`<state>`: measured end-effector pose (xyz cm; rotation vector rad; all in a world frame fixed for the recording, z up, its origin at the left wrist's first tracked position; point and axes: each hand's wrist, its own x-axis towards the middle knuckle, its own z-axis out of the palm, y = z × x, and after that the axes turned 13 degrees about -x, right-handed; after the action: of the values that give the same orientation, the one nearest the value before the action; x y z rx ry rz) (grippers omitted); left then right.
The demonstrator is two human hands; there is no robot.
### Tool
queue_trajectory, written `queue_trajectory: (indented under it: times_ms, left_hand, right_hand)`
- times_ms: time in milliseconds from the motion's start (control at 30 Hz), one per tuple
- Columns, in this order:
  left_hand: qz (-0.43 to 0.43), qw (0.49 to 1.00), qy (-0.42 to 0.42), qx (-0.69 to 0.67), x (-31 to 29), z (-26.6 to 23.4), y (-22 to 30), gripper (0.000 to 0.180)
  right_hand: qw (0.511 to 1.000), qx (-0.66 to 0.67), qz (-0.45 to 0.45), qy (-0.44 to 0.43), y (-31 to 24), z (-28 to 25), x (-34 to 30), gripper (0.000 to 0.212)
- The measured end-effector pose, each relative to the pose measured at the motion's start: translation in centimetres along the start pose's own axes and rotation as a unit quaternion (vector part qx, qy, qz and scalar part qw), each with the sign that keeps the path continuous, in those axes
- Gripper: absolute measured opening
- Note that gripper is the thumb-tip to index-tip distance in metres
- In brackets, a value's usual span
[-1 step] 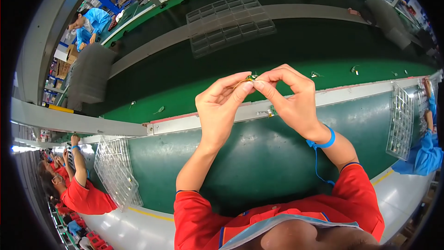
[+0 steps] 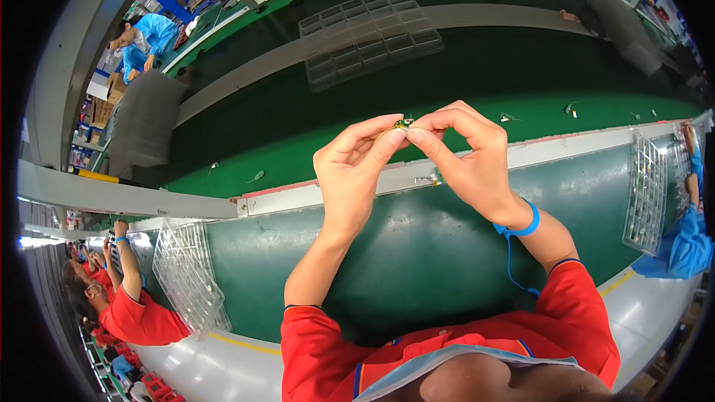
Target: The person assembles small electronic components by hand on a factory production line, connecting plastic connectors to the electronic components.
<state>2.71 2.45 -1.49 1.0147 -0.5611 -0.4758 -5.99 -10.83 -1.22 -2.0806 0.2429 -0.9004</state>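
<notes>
A small green circuit board with a yellow strip or wire (image 2: 402, 125) is pinched between the fingertips of both hands, above the near edge of the green belt. My left hand (image 2: 351, 160) grips its left side between thumb and index finger. From the other side my right hand (image 2: 471, 152) pinches it the same way, a blue wrist strap with a cord around that wrist. The fingers cover much of the board. Just below the hands, a small part with a green board and a silvery piece (image 2: 429, 180) lies by the pale rail, partly behind my right hand.
Several small wired parts (image 2: 571, 110) are scattered along the green belt (image 2: 246, 156). A clear compartment tray (image 2: 369, 37) lies farther back. Other clear trays stand at the left (image 2: 190, 275) and right (image 2: 645, 197) of the green bench (image 2: 402, 253). Co-workers sit on both sides.
</notes>
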Motion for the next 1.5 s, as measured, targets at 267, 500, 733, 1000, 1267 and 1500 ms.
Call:
queue_trajectory:
  times_ms: [267, 500, 733, 1000, 1267, 1500]
  left_hand:
    - [-0.006, 0.996, 0.048, -0.069, -0.3, 0.5, -0.3, 0.019]
    - [-0.009, 0.995, 0.077, -0.063, -0.3, 0.5, -0.9, 0.018]
    - [-0.043, 0.992, 0.081, -0.088, -0.2, 0.5, -0.6, 0.018]
    - [-0.023, 0.994, 0.088, -0.063, -0.5, 0.6, -1.3, 0.017]
    - [0.008, 0.861, 0.045, 0.506, 5.2, -6.0, -1.7, 0.024]
    - [-0.022, 0.749, -0.058, 0.659, 5.1, -10.9, -6.5, 0.02]
  right_hand:
    - [0.989, -0.046, -0.093, 0.103, 0.0, 0.5, -0.3, 0.019]
    - [0.986, -0.084, -0.13, 0.067, 0.6, 0.7, 0.0, 0.025]
    - [0.969, -0.129, -0.19, 0.092, 0.9, 0.7, 0.1, 0.022]
    - [0.984, -0.08, -0.14, 0.071, 0.5, 1.1, -0.3, 0.016]
    - [0.994, -0.056, 0.019, -0.093, 4.3, 0.8, 1.5, 0.047]
    - [0.981, -0.156, -0.031, -0.112, 4.0, 2.2, 1.5, 0.023]
